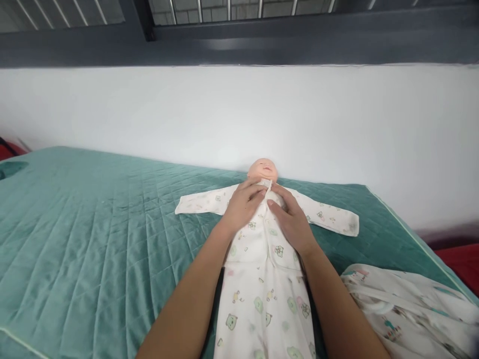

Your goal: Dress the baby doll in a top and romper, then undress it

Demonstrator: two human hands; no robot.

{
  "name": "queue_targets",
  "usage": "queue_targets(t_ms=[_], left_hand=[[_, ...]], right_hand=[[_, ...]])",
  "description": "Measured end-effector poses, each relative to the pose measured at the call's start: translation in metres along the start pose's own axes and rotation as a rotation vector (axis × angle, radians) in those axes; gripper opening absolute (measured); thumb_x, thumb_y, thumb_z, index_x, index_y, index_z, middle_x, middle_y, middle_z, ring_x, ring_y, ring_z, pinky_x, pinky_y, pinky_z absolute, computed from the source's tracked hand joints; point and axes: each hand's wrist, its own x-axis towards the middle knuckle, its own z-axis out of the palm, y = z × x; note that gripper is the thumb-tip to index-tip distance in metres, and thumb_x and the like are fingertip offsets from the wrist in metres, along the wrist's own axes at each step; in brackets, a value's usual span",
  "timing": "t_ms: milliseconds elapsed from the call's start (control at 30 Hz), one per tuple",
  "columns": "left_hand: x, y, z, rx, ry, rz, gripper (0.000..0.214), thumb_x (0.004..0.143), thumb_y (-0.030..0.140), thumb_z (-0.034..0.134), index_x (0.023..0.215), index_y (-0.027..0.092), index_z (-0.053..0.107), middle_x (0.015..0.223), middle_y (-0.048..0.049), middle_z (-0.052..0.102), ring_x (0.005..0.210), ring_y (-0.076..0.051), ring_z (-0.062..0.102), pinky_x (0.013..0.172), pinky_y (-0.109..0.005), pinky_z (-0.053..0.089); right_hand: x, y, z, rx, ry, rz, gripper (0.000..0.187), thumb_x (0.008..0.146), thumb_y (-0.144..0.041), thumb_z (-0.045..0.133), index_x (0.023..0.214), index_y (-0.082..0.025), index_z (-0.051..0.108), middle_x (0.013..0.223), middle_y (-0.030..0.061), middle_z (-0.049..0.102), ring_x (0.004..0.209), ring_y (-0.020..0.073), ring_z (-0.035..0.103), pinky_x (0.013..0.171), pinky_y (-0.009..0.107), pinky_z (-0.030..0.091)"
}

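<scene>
A baby doll (263, 169) lies on its back, its head by the wall. It wears a white long-sleeved baby shirt (252, 237) printed with small bears, both sleeves spread out flat to the sides. Matching printed pants (262, 309) reach down to the bottom of the view. At the collar, just below the doll's chin, my left hand (245, 202) has its fingers closed on the left side of the shirt's front. Opposite it, my right hand (290, 214) pinches the right front edge near the neck. The fingertips partly hide the collar and any fastener there.
A green quilted cover (112, 239) lies under the doll. At the lower right is a crumpled white printed cloth (404, 304). The white wall (239, 114) rises behind, with a dark ledge (299, 42) and barred window above. Something red (458, 262) shows beyond the right edge.
</scene>
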Motion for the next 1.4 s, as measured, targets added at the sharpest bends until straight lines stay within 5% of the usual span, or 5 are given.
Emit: queue_targets(t_ms=[233, 600, 800, 1033, 1400], left_hand=[[-0.011, 0.002, -0.006, -0.085, -0.041, -0.031, 0.023, 0.096, 0.031, 0.054, 0.107, 0.025, 0.072, 0.145, -0.0042, 0.056, 0.140, -0.019, 0.046, 0.121, -0.036, 0.031], [-0.005, 0.008, -0.005, -0.061, -0.044, -0.078, 0.008, 0.089, 0.028, 0.063, 0.093, 0.025, 0.069, 0.146, -0.0022, 0.054, 0.141, -0.022, 0.043, 0.113, -0.037, 0.040], [-0.006, 0.016, 0.003, 0.139, 0.011, 0.018, 0.011, 0.082, 0.015, 0.060, 0.085, 0.024, 0.064, 0.138, -0.0019, 0.061, 0.134, -0.023, 0.049, 0.113, -0.040, 0.040], [-0.010, 0.023, 0.004, 0.203, -0.014, 0.104, 0.017, 0.094, 0.025, 0.052, 0.083, 0.024, 0.065, 0.134, -0.0033, 0.063, 0.133, -0.022, 0.050, 0.113, -0.040, 0.039], [-0.051, 0.016, -0.010, 0.033, -0.031, -0.013, 0.020, 0.095, 0.029, 0.053, 0.099, 0.025, 0.072, 0.148, -0.0026, 0.053, 0.144, -0.021, 0.039, 0.122, -0.040, 0.030]], right_hand=[[-0.029, -0.007, -0.002, -0.038, 0.003, -0.026, 0.033, 0.091, -0.042, 0.062, 0.123, -0.031, 0.063, 0.153, 0.0026, 0.048, 0.144, 0.0236, 0.040, 0.123, 0.048, 0.027], [-0.029, -0.013, -0.002, -0.080, -0.027, 0.008, 0.029, 0.094, -0.040, 0.060, 0.122, -0.035, 0.065, 0.155, 0.0006, 0.045, 0.144, 0.0236, 0.039, 0.121, 0.050, 0.029], [-0.029, -0.012, -0.001, -0.051, 0.002, 0.021, 0.029, 0.091, -0.036, 0.062, 0.118, -0.031, 0.059, 0.152, 0.0034, 0.048, 0.143, 0.0240, 0.040, 0.121, 0.051, 0.027], [-0.028, -0.013, -0.001, 0.009, 0.019, 0.052, 0.027, 0.088, -0.034, 0.063, 0.115, -0.030, 0.058, 0.150, 0.0038, 0.051, 0.141, 0.0225, 0.043, 0.121, 0.049, 0.029], [-0.035, -0.016, -0.003, 0.009, 0.041, -0.041, 0.005, 0.088, -0.030, 0.060, 0.091, -0.026, 0.062, 0.143, 0.0038, 0.057, 0.138, 0.0234, 0.046, 0.119, 0.048, 0.030]])
